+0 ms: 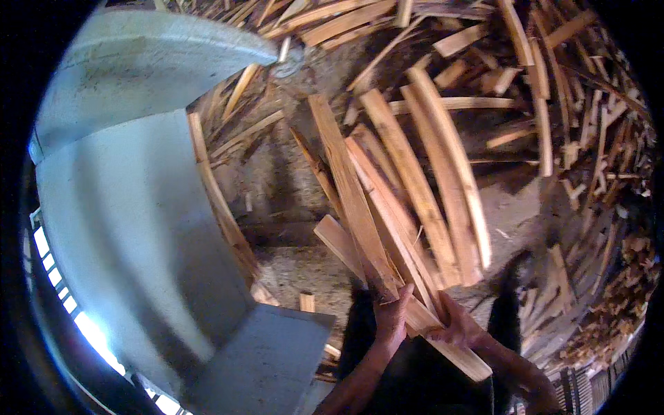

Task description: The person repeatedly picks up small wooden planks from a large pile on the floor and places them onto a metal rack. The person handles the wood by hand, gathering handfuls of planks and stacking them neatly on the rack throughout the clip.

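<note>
Both hands grip a bundle of wooden slats (387,207) near its lower end, in the lower middle of the head view. The left hand (391,317) is closed around the bundle's near end from the left, its thumb lying up along the nearest slat. The right hand (458,326) is wrapped on the same bundle just to the right, fingers curled under the wood. The bundle's long axis runs from the hands up and away, leaning a little to the left, and the slats fan apart toward their far ends. About seven or eight long slats can be made out in it; the exact count is unclear where they overlap. The two rightmost slats look bowed, though the lens bends straight edges.

The floor (290,180) under the bundle is dusty and strewn with loose offcuts (526,83), too many to count, heaped thickest along the top and right. On the left stands a large grey metal machine housing (124,207), with a flat grey plate (270,353) at its foot. One long slat (218,200) leans along the housing's edge, and a short wood stub (306,301) stands by the plate
</note>
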